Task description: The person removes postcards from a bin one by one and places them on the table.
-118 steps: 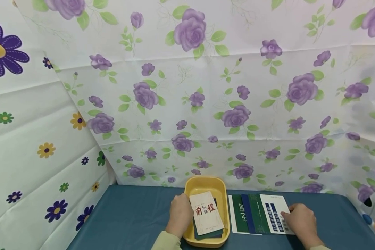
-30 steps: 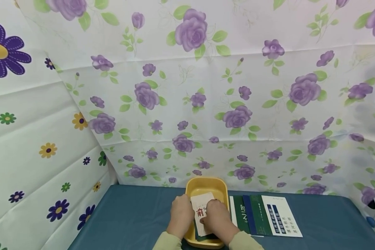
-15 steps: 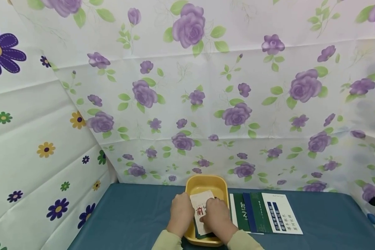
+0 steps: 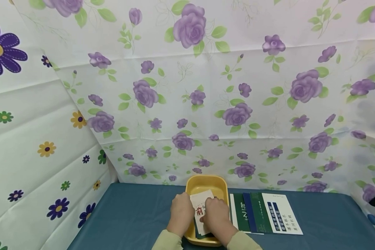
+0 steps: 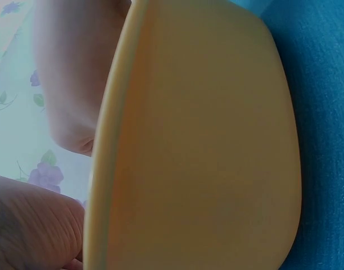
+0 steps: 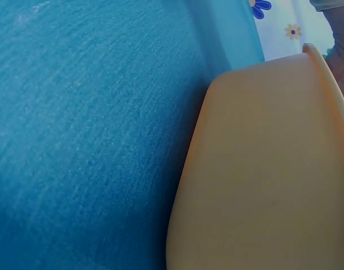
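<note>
The left grip (image 4: 182, 211) is curling over the left rim of a yellow tray (image 4: 210, 184), its fingertips hidden. The right grip (image 4: 217, 212) is pinching a white card (image 4: 201, 198) that is lying inside the tray, the thumb resting on the face beside red characters and the other fingers bending out of sight. Dark green paper (image 4: 203, 236) is showing beneath the card's lower end. Both wrist views are showing the tray's outer walls, the tray standing upright on the desk (image 4: 137, 208). To the right, just beside the tray, overlapping printed pieces are lying in a row: a green cover (image 4: 242, 212), a blue strip (image 4: 249, 212), a second green cover (image 4: 260, 213) and a white sheet (image 4: 287, 215) bearing dark blue bars. Behind the desk, a rose-patterned cloth (image 4: 162, 146) is hanging; a daisy-patterned cloth (image 4: 68, 166) is flanking the left.
</note>
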`<state>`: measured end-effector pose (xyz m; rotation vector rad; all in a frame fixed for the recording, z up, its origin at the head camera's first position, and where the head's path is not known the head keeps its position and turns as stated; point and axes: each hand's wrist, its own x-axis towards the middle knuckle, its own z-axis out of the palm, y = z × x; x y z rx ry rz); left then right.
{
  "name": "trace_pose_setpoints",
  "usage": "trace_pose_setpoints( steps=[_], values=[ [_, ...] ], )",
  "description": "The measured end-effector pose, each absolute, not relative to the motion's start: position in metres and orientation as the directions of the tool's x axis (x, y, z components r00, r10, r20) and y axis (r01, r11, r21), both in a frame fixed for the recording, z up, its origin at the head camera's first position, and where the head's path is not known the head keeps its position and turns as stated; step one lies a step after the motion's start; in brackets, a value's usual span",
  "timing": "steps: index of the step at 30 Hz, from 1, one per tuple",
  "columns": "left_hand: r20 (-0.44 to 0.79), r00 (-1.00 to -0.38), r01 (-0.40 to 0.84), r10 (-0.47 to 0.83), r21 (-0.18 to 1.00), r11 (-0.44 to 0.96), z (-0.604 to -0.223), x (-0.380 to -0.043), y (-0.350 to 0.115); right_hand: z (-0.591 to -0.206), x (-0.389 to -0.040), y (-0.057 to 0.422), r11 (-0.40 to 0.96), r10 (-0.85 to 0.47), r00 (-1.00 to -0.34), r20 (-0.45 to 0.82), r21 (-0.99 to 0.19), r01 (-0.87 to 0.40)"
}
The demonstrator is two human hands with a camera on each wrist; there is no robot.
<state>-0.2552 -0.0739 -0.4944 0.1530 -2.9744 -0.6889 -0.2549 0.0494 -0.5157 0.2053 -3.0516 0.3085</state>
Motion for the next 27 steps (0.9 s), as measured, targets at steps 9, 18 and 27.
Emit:
trace_pose_setpoints(
  steps=[9, 18, 27],
  values=[
    [0.084, -0.989, -0.071, -0.119, 0.43, 0.9, -0.496, -0.256, -0.075, -0.512, -0.255, 0.054, 0.963, -0.157, -0.979, 0.131, -0.201, -0.182],
    [0.125, -0.987, -0.043, -0.104, 0.419, 0.907, -0.496, -0.254, -0.074, -0.511, -0.257, 0.063, 0.93, -0.167, -0.976, 0.137, -0.307, -0.202],
    [0.114, -0.987, -0.058, -0.114, 0.413, 0.909, -0.495, -0.254, -0.072, -0.504, -0.255, 0.066, 0.888, -0.162, -0.978, 0.133, -0.413, -0.203]
  ],
)
